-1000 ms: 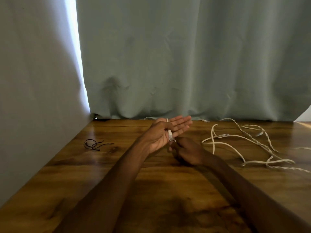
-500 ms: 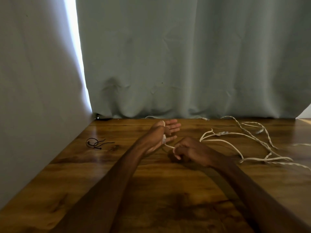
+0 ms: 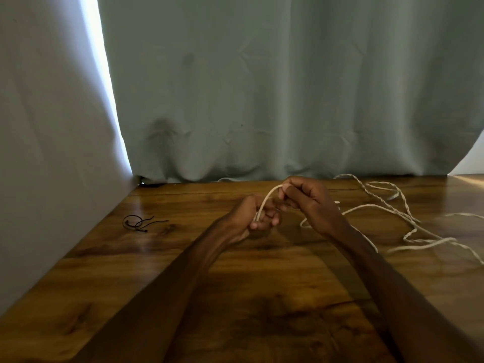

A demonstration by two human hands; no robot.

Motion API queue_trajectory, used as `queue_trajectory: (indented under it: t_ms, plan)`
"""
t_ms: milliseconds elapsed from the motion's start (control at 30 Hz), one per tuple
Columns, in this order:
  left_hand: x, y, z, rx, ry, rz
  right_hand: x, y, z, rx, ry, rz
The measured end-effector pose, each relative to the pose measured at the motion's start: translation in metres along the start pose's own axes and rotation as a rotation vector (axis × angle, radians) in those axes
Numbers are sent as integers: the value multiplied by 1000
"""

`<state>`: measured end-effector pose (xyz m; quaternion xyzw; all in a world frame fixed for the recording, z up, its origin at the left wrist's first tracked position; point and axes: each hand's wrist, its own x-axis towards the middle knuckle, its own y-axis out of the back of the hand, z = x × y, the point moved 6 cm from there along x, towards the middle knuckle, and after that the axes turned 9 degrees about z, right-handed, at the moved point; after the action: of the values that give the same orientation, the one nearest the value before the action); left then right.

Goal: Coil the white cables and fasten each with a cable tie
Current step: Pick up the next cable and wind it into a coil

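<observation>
My left hand (image 3: 250, 218) is closed around one end of a white cable (image 3: 267, 199). My right hand (image 3: 307, 199) pinches the same cable a little higher, so a short arc of it runs between the two hands above the wooden table (image 3: 235, 297). The rest of the white cables (image 3: 408, 218) lies loose and tangled on the table to the right. Black cable ties (image 3: 138, 222) lie on the table to the left, apart from both hands.
A grey-green curtain (image 3: 262, 100) hangs along the table's back edge, and a pale wall or panel (image 3: 52, 153) closes the left side. Another white cable strand (image 3: 466, 215) lies at the far right.
My left hand has gone from flat and open to closed around the cable. My right hand has risen and drawn the cable up and to the right over the left hand.
</observation>
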<state>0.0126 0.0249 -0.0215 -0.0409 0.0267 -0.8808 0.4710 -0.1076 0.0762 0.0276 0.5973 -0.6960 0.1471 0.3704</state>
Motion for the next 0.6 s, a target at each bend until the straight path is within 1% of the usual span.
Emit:
queue_trajectory:
  t_ms: [100,200,267,400,467,533,600]
  plan:
    - [-5,-19,3,-189,93,-101,3,12,11,-225,71,143]
    - [-7,-22,8,-286,79,-140,5,19,21,-327,66,191]
    - [-8,-22,10,-326,57,-170,7,20,27,-344,46,157]
    - [-18,-28,11,-345,41,-254,6,10,39,-265,-61,-22]
    - [-21,-29,11,-348,36,-281,0,3,43,-188,-130,-99]
    - [-21,-28,11,-372,38,-284,-4,-1,45,-144,-188,-119]
    - [-20,-26,13,-392,33,-273,-6,-3,43,-186,-197,-109]
